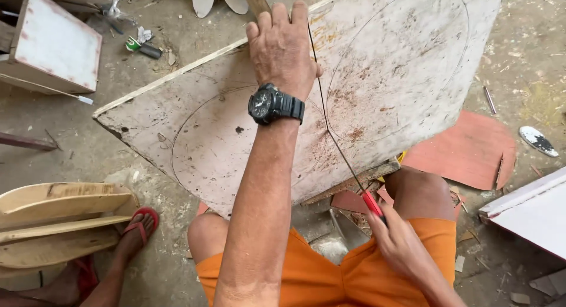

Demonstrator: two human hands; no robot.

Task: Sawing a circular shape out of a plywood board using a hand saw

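- A person in orange shorts sits on the dusty floor with a big, flat, worn white wooden board (236, 136) propped over their knees.
- The left hand (282, 45), with a chunky black wristwatch (274, 104) on the wrist, is laid on the board near its far edge. The fingers curl over that edge, gripping the board to keep it steady.
- The right hand (401, 242) is closed around the red handle of a thin saw with a long dark blade (339, 142). The handle sits at the near edge of the board, by the right knee.
- The blade runs from that near edge up across the board, toward the left hand.
- Two big circles are drawn on the board. One pencilled circle (247, 142) is near the middle. The other pencilled circle (398, 65) is toward the far right corner. The blade lies between them.
- I think the marking is done. Neither circle has been cut out, so most of the sawing looks left to do.
- I cannot tell how deep the cut goes. The blade is too thin to see well.
- The left arm hides part of the nearer circle.
- Curved pale wooden pieces (59, 218) lie stacked at the left. Beside them is another person's foot in a red sandal (138, 227).
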